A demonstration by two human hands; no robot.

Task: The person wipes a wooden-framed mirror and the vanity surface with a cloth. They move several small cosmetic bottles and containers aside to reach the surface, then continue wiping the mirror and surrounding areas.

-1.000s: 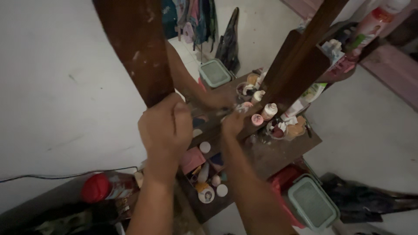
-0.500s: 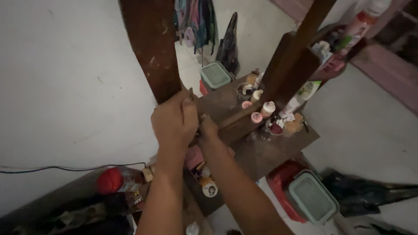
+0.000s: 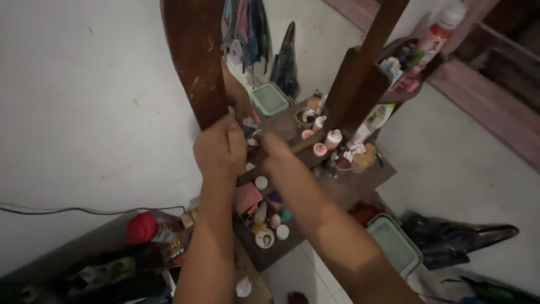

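Fingers of both the left hand (image 3: pixel 219 149) and right hand (image 3: pixel 274 151) seem curled shut around something small and unclear beside the wooden mirror frame (image 3: pixel 194 62), best kept steady.

We see a dark brown wooden mirror frame (image 3: pixel 194 56), scuffed and matt; upper right, a glossy white plastic bottle (image 3: pixel 436 34).

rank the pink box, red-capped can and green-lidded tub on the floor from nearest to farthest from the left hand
From the left hand:
1. Pink box, just below it on the shelf.
2. Red-capped can, lower left.
3. Green-lidded tub, far lower right on the floor.
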